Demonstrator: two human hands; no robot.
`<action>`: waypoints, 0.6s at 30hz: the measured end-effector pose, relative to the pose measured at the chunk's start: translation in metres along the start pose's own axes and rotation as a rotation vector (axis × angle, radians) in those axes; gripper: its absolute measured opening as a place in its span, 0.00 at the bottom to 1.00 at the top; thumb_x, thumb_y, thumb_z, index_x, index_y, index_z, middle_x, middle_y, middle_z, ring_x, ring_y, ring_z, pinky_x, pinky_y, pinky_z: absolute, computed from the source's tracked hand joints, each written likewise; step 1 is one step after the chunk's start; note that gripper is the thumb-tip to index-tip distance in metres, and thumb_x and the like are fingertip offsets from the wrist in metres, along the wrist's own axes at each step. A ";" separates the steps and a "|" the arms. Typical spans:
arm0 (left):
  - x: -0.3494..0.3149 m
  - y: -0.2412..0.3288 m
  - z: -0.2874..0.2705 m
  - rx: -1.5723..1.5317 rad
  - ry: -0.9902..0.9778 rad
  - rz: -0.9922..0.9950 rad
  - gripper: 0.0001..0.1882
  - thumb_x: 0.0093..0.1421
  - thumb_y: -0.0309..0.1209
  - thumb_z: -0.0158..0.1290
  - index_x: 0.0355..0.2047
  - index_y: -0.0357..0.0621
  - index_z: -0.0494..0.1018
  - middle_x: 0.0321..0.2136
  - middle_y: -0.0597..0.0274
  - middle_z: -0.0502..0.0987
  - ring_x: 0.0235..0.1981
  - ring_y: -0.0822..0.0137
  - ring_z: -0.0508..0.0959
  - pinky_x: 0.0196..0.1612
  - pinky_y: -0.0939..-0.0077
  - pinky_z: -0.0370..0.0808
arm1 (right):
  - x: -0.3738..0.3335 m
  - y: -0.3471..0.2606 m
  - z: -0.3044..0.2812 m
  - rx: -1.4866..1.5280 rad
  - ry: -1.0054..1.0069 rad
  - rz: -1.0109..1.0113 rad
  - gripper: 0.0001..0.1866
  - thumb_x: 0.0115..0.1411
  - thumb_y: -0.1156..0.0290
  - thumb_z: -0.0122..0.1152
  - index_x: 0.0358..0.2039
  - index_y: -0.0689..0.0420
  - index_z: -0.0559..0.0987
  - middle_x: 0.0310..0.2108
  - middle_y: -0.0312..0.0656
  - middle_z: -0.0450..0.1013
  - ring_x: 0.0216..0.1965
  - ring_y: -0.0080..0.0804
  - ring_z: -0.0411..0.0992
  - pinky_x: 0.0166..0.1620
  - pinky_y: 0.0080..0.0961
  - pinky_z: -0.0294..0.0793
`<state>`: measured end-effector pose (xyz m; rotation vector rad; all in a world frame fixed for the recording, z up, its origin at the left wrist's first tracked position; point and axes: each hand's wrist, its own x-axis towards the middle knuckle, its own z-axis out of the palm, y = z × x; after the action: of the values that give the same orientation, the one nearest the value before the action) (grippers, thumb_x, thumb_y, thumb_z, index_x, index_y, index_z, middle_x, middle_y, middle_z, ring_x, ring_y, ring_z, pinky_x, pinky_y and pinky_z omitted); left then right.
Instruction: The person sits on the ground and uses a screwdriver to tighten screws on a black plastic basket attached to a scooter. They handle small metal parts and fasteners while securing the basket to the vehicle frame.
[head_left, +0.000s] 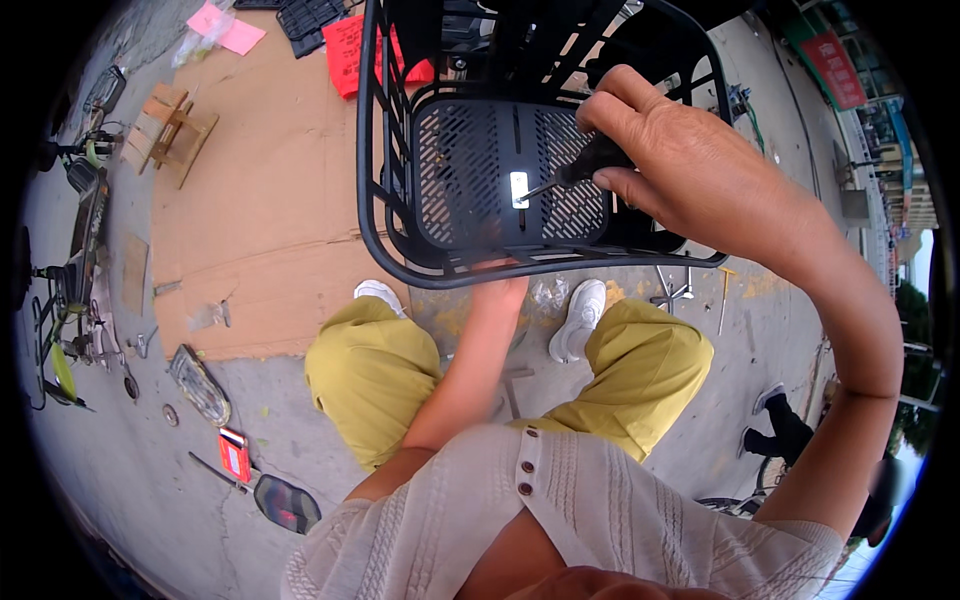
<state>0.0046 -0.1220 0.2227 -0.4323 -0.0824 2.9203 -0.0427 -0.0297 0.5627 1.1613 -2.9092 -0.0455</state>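
A black plastic basket [545, 262] with slatted sides and a perforated floor is before me, its open top facing me. My right hand [665, 150] reaches over its right side, fingers wrapped round the black handle of a screwdriver [592, 162]. The screwdriver's shaft slants down to the left, and its tip meets a small shiny metal plate [519, 188] on the basket floor. Beneath the near rim goes my left hand [497, 285], blurred in part. The basket covers its fingers, so I cannot tell what they touch.
Flat cardboard [260, 220] covers ground at the left, with a wooden stand [168, 130] on it. A red bag [345, 55] lies behind the basket. Mirrors [287, 502], a red box [234, 455] and loose parts lie lower left. Metal tools [672, 288] lie beyond my right foot.
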 end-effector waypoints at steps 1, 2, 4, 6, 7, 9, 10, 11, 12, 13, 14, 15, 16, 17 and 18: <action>-0.001 0.000 0.003 0.011 0.004 0.009 0.11 0.62 0.30 0.49 0.44 0.43 0.72 0.43 0.61 0.75 0.45 0.65 0.73 0.52 0.68 0.70 | -0.002 0.001 -0.003 0.067 -0.026 -0.052 0.13 0.60 0.64 0.57 0.34 0.63 0.70 0.33 0.49 0.67 0.28 0.48 0.73 0.30 0.37 0.73; -0.002 0.000 0.006 0.022 0.008 0.018 0.11 0.61 0.31 0.50 0.44 0.43 0.72 0.43 0.61 0.76 0.45 0.64 0.73 0.51 0.69 0.70 | -0.003 0.000 -0.005 0.133 -0.051 -0.105 0.13 0.62 0.64 0.56 0.37 0.62 0.70 0.35 0.49 0.65 0.29 0.46 0.73 0.30 0.37 0.72; -0.002 0.000 0.012 0.085 0.040 0.061 0.10 0.62 0.31 0.49 0.42 0.43 0.73 0.41 0.61 0.76 0.43 0.66 0.75 0.48 0.72 0.73 | -0.002 -0.005 -0.004 0.023 -0.063 -0.060 0.14 0.62 0.62 0.55 0.36 0.61 0.71 0.31 0.48 0.68 0.28 0.46 0.73 0.29 0.37 0.72; -0.004 -0.003 0.018 0.111 0.042 0.056 0.09 0.61 0.29 0.50 0.41 0.42 0.73 0.41 0.61 0.76 0.43 0.66 0.75 0.48 0.72 0.73 | -0.001 -0.010 0.001 -0.075 -0.042 0.038 0.14 0.61 0.62 0.56 0.32 0.62 0.72 0.27 0.49 0.70 0.27 0.47 0.74 0.29 0.38 0.73; -0.006 -0.003 0.022 0.106 0.030 0.041 0.10 0.60 0.28 0.51 0.42 0.42 0.73 0.41 0.61 0.76 0.43 0.65 0.75 0.49 0.71 0.73 | 0.003 -0.009 0.006 -0.116 -0.013 0.103 0.14 0.60 0.63 0.56 0.29 0.63 0.72 0.24 0.51 0.71 0.26 0.49 0.74 0.30 0.39 0.74; -0.005 -0.002 0.025 0.081 0.031 0.025 0.12 0.58 0.25 0.53 0.43 0.42 0.73 0.42 0.60 0.76 0.44 0.64 0.75 0.51 0.69 0.72 | 0.009 0.000 0.007 -0.115 0.100 0.143 0.17 0.59 0.60 0.57 0.25 0.63 0.74 0.17 0.52 0.72 0.24 0.51 0.74 0.29 0.38 0.75; -0.003 -0.001 0.023 0.064 0.043 0.027 0.12 0.57 0.24 0.53 0.43 0.41 0.73 0.42 0.60 0.76 0.45 0.63 0.75 0.52 0.69 0.72 | 0.014 0.003 0.003 -0.062 0.092 0.183 0.17 0.58 0.61 0.58 0.27 0.65 0.75 0.19 0.55 0.71 0.24 0.53 0.72 0.29 0.39 0.75; -0.002 0.000 0.020 0.047 0.055 0.027 0.13 0.56 0.23 0.54 0.42 0.41 0.73 0.42 0.59 0.76 0.45 0.63 0.75 0.52 0.68 0.72 | 0.013 0.009 -0.001 -0.059 0.170 0.132 0.17 0.60 0.60 0.57 0.28 0.65 0.76 0.18 0.52 0.72 0.22 0.48 0.73 0.26 0.35 0.74; -0.002 0.000 0.020 0.083 0.043 0.053 0.12 0.57 0.23 0.53 0.43 0.42 0.72 0.42 0.61 0.76 0.44 0.65 0.75 0.51 0.69 0.72 | 0.010 0.010 -0.009 -0.065 0.250 0.083 0.18 0.61 0.59 0.56 0.29 0.64 0.77 0.18 0.50 0.73 0.19 0.43 0.73 0.23 0.31 0.73; -0.002 0.000 0.019 0.121 0.040 0.081 0.11 0.59 0.24 0.52 0.43 0.43 0.71 0.42 0.63 0.75 0.44 0.67 0.75 0.49 0.70 0.73 | 0.003 -0.002 -0.024 0.029 0.262 0.229 0.15 0.60 0.62 0.59 0.33 0.64 0.76 0.19 0.49 0.70 0.19 0.45 0.70 0.24 0.34 0.68; -0.003 0.000 0.018 0.160 0.037 0.109 0.11 0.60 0.25 0.51 0.44 0.45 0.70 0.42 0.65 0.75 0.43 0.69 0.75 0.48 0.71 0.73 | -0.007 0.011 -0.028 0.037 0.345 0.150 0.15 0.62 0.60 0.57 0.35 0.62 0.77 0.18 0.44 0.72 0.14 0.33 0.69 0.20 0.26 0.66; -0.003 0.001 0.015 0.162 0.031 0.102 0.11 0.60 0.25 0.50 0.44 0.45 0.70 0.42 0.65 0.75 0.43 0.69 0.75 0.48 0.70 0.73 | -0.024 0.005 -0.037 0.181 0.380 0.340 0.16 0.63 0.59 0.55 0.36 0.60 0.78 0.18 0.41 0.71 0.13 0.25 0.66 0.18 0.21 0.63; 0.000 0.004 0.014 0.160 0.019 0.097 0.12 0.60 0.25 0.50 0.45 0.45 0.69 0.42 0.64 0.75 0.43 0.68 0.75 0.49 0.70 0.73 | -0.040 -0.002 -0.047 0.321 0.415 0.524 0.16 0.65 0.57 0.54 0.37 0.59 0.78 0.18 0.38 0.71 0.12 0.18 0.64 0.16 0.16 0.61; 0.000 0.007 0.012 0.159 0.006 0.094 0.13 0.60 0.24 0.50 0.46 0.45 0.69 0.43 0.64 0.75 0.44 0.68 0.75 0.49 0.69 0.72 | -0.060 0.007 -0.048 0.435 0.502 0.575 0.17 0.65 0.57 0.52 0.38 0.59 0.78 0.19 0.37 0.71 0.11 0.15 0.62 0.14 0.13 0.58; -0.002 0.004 0.015 0.190 -0.012 0.073 0.13 0.60 0.25 0.50 0.46 0.45 0.69 0.43 0.64 0.75 0.44 0.67 0.75 0.50 0.69 0.72 | -0.085 0.015 -0.049 0.537 0.596 0.632 0.18 0.66 0.56 0.51 0.39 0.59 0.78 0.19 0.36 0.70 0.11 0.12 0.60 0.13 0.09 0.56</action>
<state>0.0011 -0.1266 0.2370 -0.3946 0.2127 2.9655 0.0101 0.0384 0.6125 0.1357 -2.6159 0.9429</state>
